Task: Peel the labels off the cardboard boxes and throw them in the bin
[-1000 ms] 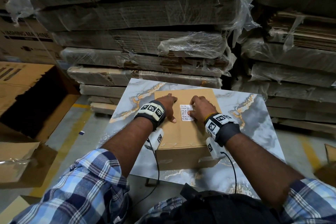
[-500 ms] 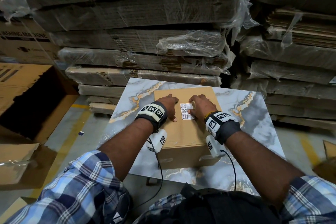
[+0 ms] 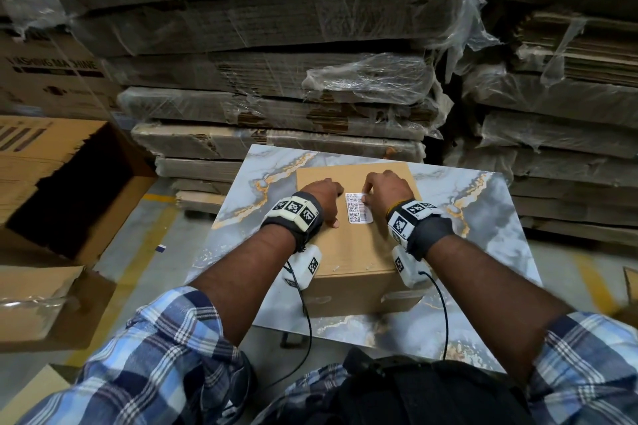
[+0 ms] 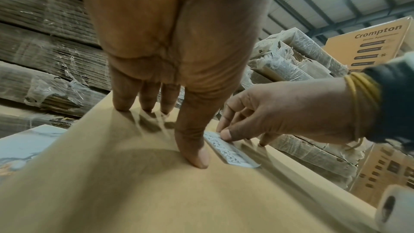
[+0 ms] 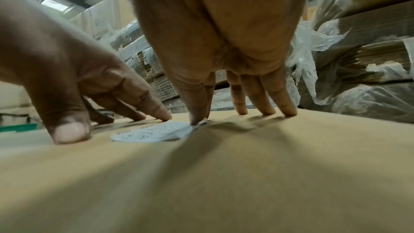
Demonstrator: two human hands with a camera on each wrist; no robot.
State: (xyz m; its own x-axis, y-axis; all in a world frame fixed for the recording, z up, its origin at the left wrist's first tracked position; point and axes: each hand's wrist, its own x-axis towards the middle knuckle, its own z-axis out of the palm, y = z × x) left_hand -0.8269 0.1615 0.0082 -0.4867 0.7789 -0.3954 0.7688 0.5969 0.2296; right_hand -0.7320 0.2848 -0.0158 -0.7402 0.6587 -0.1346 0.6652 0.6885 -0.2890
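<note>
Pressing down on the cardboard box [image 3: 352, 252], your left hand [image 3: 321, 195] lies with its fingers [image 4: 125, 95] straight and spread, tips and thumb planted on the brown top just left of the label [image 3: 358, 212]; it holds nothing. The box sits on a marbled grey table [image 3: 483, 217] in front of you, its near face towards your body.

The white label, printed with square codes and a barcode, lies flat on the far half of the box top, between your two hands. Your right hand [image 3: 388, 191] is at the label's right edge: in the right wrist view the thumb and forefinger meet on a lifted corner [image 5: 198, 122] of the label, pinching it, while the other three fingers [image 5: 266, 98] stand straight with their tips on the cardboard further right. The rest of the label is stuck down.

Left of the table, on the floor, an open carton [image 3: 69, 190] stands with its flaps spread. Beyond the table, on the far side, rise stacks of flattened cardboard [image 3: 276, 97] wrapped in clear film, with more stacks [image 3: 569, 114] to the right.
</note>
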